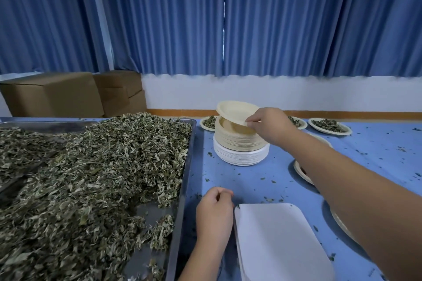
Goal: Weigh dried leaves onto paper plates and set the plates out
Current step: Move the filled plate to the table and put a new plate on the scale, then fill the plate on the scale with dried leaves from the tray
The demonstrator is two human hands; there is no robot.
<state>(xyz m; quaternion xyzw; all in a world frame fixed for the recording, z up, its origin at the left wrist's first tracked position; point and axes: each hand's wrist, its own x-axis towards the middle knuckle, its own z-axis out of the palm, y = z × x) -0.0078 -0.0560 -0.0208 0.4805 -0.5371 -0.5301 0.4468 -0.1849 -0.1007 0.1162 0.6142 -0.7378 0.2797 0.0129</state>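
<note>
My right hand [268, 126] pinches the rim of a cream paper plate [235, 112] and holds it tilted just above the stack of beige plates [237, 141], which rests on a stack of white plates [239, 155]. My left hand [214, 211] rests loosely curled on the blue table beside a white scale platform [280, 242], holding nothing. A big heap of dried leaves [91, 178] fills the metal tray [182, 189] on the left. Plates with leaves [330, 126] stand at the back of the table.
More plates lie under and beside my right forearm, one [302, 172] mostly hidden and another [342, 223] near the right edge. Leaf crumbs are scattered over the blue table [376, 155]. Cardboard boxes [68, 93] and blue curtains stand behind.
</note>
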